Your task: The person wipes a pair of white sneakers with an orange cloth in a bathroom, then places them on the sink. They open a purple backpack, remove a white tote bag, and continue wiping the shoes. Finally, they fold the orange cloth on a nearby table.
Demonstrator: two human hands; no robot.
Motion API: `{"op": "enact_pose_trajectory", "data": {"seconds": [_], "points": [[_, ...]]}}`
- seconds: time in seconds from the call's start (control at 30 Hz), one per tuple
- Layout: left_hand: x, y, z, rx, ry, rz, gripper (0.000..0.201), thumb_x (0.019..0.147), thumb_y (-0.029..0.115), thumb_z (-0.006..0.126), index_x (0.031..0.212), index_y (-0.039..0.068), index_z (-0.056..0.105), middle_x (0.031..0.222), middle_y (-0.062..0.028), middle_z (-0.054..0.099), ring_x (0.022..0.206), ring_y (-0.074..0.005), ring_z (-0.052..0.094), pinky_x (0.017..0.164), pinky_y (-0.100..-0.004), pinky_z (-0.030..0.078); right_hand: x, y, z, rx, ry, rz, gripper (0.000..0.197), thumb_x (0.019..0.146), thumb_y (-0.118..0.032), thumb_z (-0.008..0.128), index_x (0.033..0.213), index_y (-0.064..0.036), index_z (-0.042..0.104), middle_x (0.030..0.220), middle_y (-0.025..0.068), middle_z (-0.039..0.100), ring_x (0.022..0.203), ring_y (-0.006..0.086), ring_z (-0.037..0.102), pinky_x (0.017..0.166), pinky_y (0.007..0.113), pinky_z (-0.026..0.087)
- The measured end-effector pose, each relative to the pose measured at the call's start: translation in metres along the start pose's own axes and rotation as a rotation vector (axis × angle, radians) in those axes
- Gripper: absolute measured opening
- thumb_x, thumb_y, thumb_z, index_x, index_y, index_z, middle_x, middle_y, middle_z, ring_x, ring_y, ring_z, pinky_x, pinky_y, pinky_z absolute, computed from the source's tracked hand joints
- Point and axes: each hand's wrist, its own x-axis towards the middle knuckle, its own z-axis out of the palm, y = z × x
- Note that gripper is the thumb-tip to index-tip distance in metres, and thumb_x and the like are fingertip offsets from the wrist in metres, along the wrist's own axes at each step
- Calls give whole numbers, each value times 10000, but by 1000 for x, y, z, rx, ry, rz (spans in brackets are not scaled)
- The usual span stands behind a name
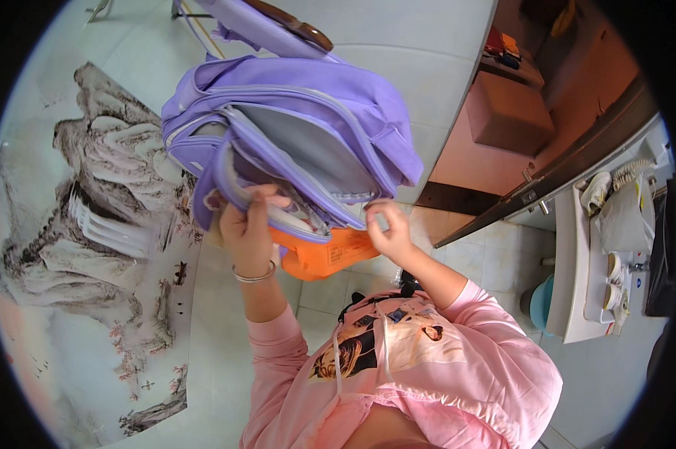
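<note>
Gleaming tiled floor (398,52) underneath backpack (293,127)

Pink printed sweatshirt (398,352), silver bangle (253,276) on left wrist.

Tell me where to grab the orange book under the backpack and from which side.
Grip the orange book by its lower exposed edge, coming from below, nearest the body. Its upper part is tucked behind the purple backpack, whose open rim the left hand and right hand hold.

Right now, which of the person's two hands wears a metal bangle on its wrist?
The left hand, gripping the purple fabric backpack; the right hand has a bare wrist.
</note>
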Motion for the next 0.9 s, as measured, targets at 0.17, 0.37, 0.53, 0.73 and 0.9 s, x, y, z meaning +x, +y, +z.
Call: {"op": "enact_pose_trajectory", "data": {"seconds": [0.17,0.37,0.53,0.73,0.9], "points": [[16,27,11,-202,49,-57,180,922,133,496,913,-19,592,669,-101,612,575,-182,588,513,-287,497,-11,3,17,45,-263,383,168,905,-107,545,1000,-31,661,834,132,649,720,191,628,679,335,502],[20,40,21,-249,-41,-35,245,922,154,517,1058,-44,567,922,-101,621,829,-179,603,721,-301,491,20,1,64,380,-156,652,179,930,-141,529,1001,-36,655,812,108,645,710,164,617,671,323,501],[23,29,29,-308,0,-75,367,917,131,530,1223,-72,518,1203,-103,574,1061,-183,555,906,-291,423,40,-7,69,451,89,594,181,942,-160,523,989,-36,647,799,88,640,701,140,604,662,303,498],[23,19,48,-243,9,39,223,936,61,463,1059,-55,608,1055,-34,618,919,-115,560,825,-262,435,31,4,43,532,111,665,191,956,-182,516,975,-35,636,784,62,634,691,112,589,651,280,494],[31,-1,41,548,36,253,218,893,150,491,852,-35,600,675,-125,602,607,-218,539,589,-338,431,12,8,15,663,-95,766,159,971,-180,515,981,-58,617,857,55,624,748,116,570,724,262,479]]}}
